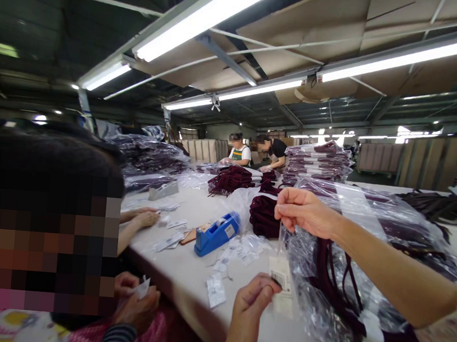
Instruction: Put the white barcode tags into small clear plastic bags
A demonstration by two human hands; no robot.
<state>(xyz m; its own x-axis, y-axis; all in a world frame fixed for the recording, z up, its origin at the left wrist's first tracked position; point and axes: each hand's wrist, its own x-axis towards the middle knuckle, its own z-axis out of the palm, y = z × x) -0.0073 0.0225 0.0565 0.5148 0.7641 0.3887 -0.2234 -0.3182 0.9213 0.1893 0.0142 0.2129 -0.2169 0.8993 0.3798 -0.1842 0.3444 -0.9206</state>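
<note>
Taking the cream rectangular paper tag with a printed barcode (283,270) as our clock centre, we find it over the white flat-topped table (197,268). At eight o'clock, our left hand (253,297) pinches a small dark piece; between twelve and one, our right hand (308,213) has its fingertips together, their grip unclear to us. Burgundy garments in clear plastic (368,256) span two to four; the blue plastic tape dispenser (215,236) stands at ten.

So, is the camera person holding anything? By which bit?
The left hand seems to pinch the barcode tag by its left edge; whether the right hand holds anything can't be told.
</note>
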